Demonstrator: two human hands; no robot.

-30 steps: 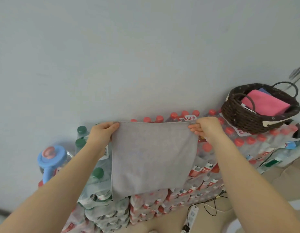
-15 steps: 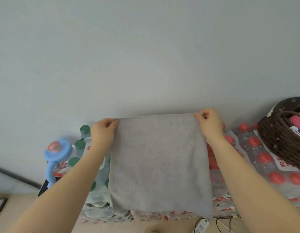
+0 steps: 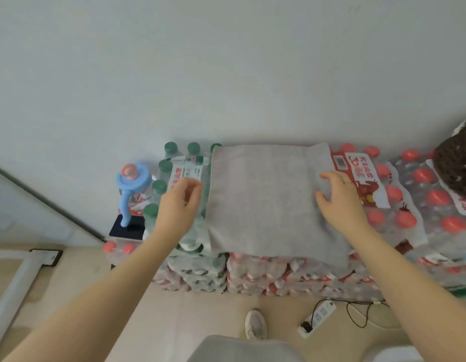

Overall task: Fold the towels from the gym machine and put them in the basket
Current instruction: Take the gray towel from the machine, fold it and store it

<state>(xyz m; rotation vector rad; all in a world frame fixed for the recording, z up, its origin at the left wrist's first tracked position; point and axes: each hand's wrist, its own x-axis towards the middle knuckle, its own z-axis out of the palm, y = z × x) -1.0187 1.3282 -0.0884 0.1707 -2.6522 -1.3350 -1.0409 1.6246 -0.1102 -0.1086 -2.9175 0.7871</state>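
Label [image 3: 360,169] on red-cap bottle packs [image 3: 399,205]: red print, "30" legible, rest unreadable. Towel [image 3: 268,202] flat atop packs, btwn hands. Left hand [image 3: 180,205] open, just beside left edge, not gripping. Right hand [image 3: 340,202] open, fingers spread on right edge. Basket [image 3: 456,165] far right.

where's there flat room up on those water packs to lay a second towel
Best patch: the red-capped packs between the right hand and the dark woven basket. The grey towel fills the middle. Left is crowded: green-capped bottles, the left hand and a blue pump.

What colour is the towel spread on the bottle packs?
Plain grey, no pattern. The towel shows best in the head view, the only one.
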